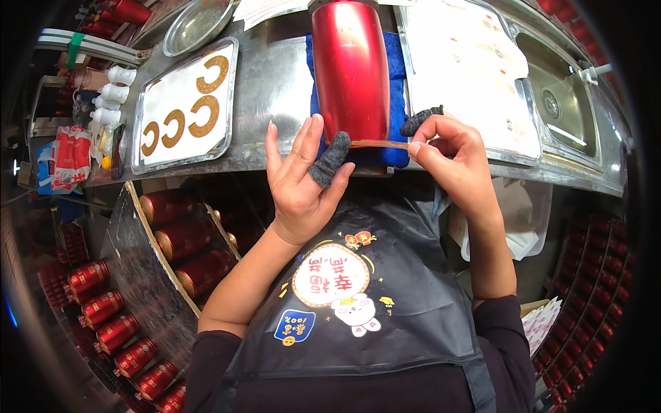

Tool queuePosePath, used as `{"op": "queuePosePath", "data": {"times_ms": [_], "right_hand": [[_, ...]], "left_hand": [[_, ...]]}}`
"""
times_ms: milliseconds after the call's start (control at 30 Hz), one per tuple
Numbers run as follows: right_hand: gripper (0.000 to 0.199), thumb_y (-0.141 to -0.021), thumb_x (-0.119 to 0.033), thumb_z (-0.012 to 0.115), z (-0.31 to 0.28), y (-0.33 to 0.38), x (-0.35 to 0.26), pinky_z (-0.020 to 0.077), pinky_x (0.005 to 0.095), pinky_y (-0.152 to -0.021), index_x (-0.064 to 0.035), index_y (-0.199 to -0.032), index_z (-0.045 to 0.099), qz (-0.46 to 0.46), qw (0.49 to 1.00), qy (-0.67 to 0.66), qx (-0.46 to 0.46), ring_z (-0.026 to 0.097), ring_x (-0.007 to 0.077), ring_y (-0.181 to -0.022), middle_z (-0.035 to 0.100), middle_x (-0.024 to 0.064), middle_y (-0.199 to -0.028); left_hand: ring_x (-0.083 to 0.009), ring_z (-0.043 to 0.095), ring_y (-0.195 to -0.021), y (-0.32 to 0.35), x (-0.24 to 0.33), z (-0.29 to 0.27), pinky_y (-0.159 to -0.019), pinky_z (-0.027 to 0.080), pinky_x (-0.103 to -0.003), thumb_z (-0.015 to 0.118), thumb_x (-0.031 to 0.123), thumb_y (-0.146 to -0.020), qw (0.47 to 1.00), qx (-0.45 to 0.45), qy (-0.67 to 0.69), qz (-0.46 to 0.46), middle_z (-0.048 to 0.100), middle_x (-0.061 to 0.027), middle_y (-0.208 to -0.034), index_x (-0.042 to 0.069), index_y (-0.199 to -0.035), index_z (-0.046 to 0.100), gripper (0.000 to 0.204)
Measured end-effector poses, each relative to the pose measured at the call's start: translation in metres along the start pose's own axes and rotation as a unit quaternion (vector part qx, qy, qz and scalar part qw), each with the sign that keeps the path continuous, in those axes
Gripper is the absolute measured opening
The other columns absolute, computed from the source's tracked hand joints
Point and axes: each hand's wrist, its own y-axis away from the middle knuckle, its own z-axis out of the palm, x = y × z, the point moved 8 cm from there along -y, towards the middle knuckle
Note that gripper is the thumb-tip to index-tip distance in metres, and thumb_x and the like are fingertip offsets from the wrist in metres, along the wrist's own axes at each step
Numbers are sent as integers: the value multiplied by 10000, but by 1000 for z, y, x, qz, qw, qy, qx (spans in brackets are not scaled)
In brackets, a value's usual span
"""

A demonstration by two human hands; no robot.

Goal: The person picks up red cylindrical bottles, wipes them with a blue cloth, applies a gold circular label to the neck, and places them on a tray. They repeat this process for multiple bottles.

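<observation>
Far left of the frame: rows of red canisters [103,306] lie on their sides, with more of them in a curved rack [186,237] at lower left centre.

Upper left: I see a metal tray [184,103] on the steel table [275,76], carrying gold C-shaped pieces [204,115]. A round metal bowl [196,24] sits above it, white bottles [110,93] to its left.

Centre: my left hand [299,182] is spread wide, fingers extended and pointing up the frame, and its thumb in a grey fingertip cover [330,160] presses against the lower edge of the red can [350,69]. The can lies lengthwise on a blue cloth [396,76] at top centre. It is glossy metallic red, smooth, cylindrical, with bright reflections along its length; a thin gold strip [379,144] runs along its near rim.

Right of centre: my right hand [447,155] is closed narrow, pinching the right end of the gold strip between thumb and a forefinger that wears a dark cover [420,120].

Upper right: a white printed sheet [475,69] lies on the table, then a steel sink [561,103]. More red canisters [599,275] are stacked at far right.
</observation>
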Motion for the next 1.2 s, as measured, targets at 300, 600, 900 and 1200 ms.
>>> {"op": "queuePosePath", "data": {"times_ms": [300,600,900,1200], "right_hand": [[117,-875,-85,707,4,-6,15,332,171,-554,-16,-832,623,24,999,-26,-12,468,-15,-631,569,-55,-776],[111,-863,-78,723,9,-9,16,362,171,-568,-9,-826,645,-3,999,38,-5,497,-5,-649,559,-41,-827],[109,-856,-73,724,5,-1,0,363,173,-574,-6,-821,645,18,1000,10,-8,504,0,-661,549,-35,-838],[110,-859,-92,716,4,-4,7,363,178,-570,-16,-827,642,16,1000,-10,-10,501,-3,-654,574,-42,-806]], "left_hand": [[-414,562,-1300,-15,20,2,-1156,192,-626,825,86,-726,998,5,-49,30,525,-262,-1454,87,-1094,776,371],[-418,534,-1322,-39,17,13,-1118,289,-657,838,181,-714,998,8,-66,15,541,-202,-1459,113,-1159,746,460],[-370,566,-1304,7,-18,3,-1147,269,-616,882,161,-726,994,39,69,-71,568,-211,-1427,8,-1216,695,546],[-363,613,-1248,8,-5,3,-1131,254,-629,846,152,-771,1000,12,6,-21,576,-206,-1421,8,-1104,739,378]]}}
